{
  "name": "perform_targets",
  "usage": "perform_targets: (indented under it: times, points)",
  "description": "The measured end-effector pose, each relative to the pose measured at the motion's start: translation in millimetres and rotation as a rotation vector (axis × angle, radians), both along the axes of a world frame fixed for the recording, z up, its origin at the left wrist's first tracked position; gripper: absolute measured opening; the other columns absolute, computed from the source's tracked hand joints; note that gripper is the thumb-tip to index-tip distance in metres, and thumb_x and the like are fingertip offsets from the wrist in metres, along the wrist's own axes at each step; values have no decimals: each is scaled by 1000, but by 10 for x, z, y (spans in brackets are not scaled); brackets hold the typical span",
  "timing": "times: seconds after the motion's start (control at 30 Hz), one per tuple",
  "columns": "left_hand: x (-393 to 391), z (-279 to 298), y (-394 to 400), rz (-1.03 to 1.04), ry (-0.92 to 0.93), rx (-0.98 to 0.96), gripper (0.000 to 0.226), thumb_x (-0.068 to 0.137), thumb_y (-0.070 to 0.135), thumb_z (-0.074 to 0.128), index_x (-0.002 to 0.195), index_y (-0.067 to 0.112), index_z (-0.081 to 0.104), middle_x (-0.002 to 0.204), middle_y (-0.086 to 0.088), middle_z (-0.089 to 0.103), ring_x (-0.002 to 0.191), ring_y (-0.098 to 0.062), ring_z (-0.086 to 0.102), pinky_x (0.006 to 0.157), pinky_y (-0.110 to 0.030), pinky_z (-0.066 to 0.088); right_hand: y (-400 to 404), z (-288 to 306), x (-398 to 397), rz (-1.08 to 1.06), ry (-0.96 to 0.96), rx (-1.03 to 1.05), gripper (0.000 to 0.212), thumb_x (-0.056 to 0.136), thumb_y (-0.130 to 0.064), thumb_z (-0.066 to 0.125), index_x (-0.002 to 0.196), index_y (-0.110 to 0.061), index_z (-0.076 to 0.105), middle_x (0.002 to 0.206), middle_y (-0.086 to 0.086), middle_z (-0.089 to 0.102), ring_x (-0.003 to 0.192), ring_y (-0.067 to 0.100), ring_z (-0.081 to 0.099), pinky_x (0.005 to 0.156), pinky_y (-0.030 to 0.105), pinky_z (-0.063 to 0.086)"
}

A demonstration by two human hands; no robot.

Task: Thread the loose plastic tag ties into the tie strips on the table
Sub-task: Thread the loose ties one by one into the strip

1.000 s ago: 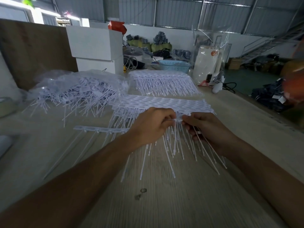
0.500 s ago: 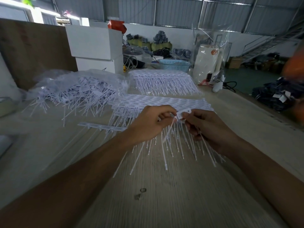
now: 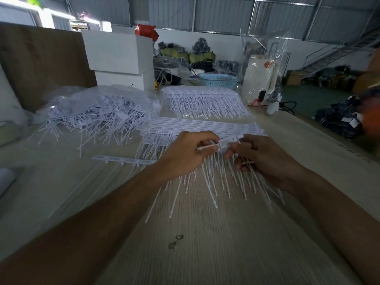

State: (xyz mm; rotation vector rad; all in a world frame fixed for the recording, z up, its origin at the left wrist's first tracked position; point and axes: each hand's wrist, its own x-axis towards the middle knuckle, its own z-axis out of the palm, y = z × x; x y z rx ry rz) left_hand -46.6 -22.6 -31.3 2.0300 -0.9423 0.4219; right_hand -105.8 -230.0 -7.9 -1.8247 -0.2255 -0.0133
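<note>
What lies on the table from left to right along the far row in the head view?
Loose ties in a clear bag → white boxes → fringed tie strips → blue basket → white roll.

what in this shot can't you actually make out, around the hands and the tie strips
- Head view: whether the tie tail pinched by the left hand has entered the tag head at the right hand; fingers cover the joint.
- Print on the tie strips: too small and blurred.
- Contents of the clear bag of loose ties: tangled, count unreadable.
- Orange shape at the right edge: blurred and cut off.
</note>
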Motion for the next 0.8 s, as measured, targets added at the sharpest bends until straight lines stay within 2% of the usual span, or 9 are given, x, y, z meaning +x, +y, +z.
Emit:
perform_targets:
  times: [0.1, 0.2, 0.27, 0.33, 0.43, 0.57, 0.67, 0.8]
  points:
    - [24, -11, -18, -4, -2, 24, 10, 96, 20, 64, 100, 15, 72, 82, -3, 72, 72, -22, 67, 69, -41, 52, -3, 1, -9, 8, 51, 20, 18, 100, -22, 58, 98, -10, 71, 98, 9, 77, 62, 13, 61, 53, 20, 50]
    - [36, -13, -14, -10, 34, 41, 11, 98, 21, 60, 98, 17, 70, 82, -8, 70, 71, -26, 66, 71, -43, 52, 0, -9, -9, 4, 46, -3, 21, 100, -29, 57, 114, -19, 69, 82, 12, 74, 55, 16, 54, 47, 24, 42]
    - [36, -6, -5, -20, 33, 46, 12, 98, 20, 58, 92, 21, 68, 80, -8, 69, 70, -26, 66, 71, -44, 53, -13, -9, -8, 4, -7, -93, 24, 99, -38, 55, 119, -32, 67, 66, 9, 61, 49, 14, 43, 44, 25, 32]
    - [25, -1, -4, -28, -1, 73, 14, 99, 17, 58, 90, 22, 68, 78, -3, 68, 71, -22, 66, 70, -44, 52, -15, -11, -10, 24, -41, -152, 24, 99, -43, 52, 116, -39, 68, 59, 4, 46, 49, 11, 34, 45, 25, 26]
    - [10, -12, -14, -8, -39, 60, 11, 95, 13, 63, 100, 17, 72, 79, 5, 69, 72, -13, 66, 68, -41, 54, 11, -27, -8, 34, -41, -158, 21, 99, -42, 54, 104, -32, 71, 57, -1, 38, 49, 9, 30, 45, 24, 24]
    - [-7, -4, -1, 28, -17, -14, 15, 89, 17, 71, 104, 18, 71, 77, 6, 68, 72, -10, 67, 71, -39, 56, -25, -13, 13, -14, -35, -127, 34, 99, -32, 56, 101, -2, 73, 57, -2, 42, 51, 10, 31, 46, 20, 28]
    - [-4, 20, 7, 40, -6, -57, 17, 88, 22, 75, 105, 18, 71, 77, 11, 67, 74, -4, 65, 73, -33, 55, -46, 22, 8, -43, -35, -109, 32, 102, -25, 53, 94, -4, 76, 59, 0, 48, 50, 9, 35, 48, 21, 29]
    - [-30, 18, -7, 40, -3, -41, 20, 86, 21, 76, 105, 18, 71, 79, 14, 66, 77, -5, 65, 72, -22, 52, -15, 15, 0, -82, -28, -133, 34, 104, -37, 47, 99, -15, 72, 60, 2, 51, 46, 10, 36, 45, 23, 27]
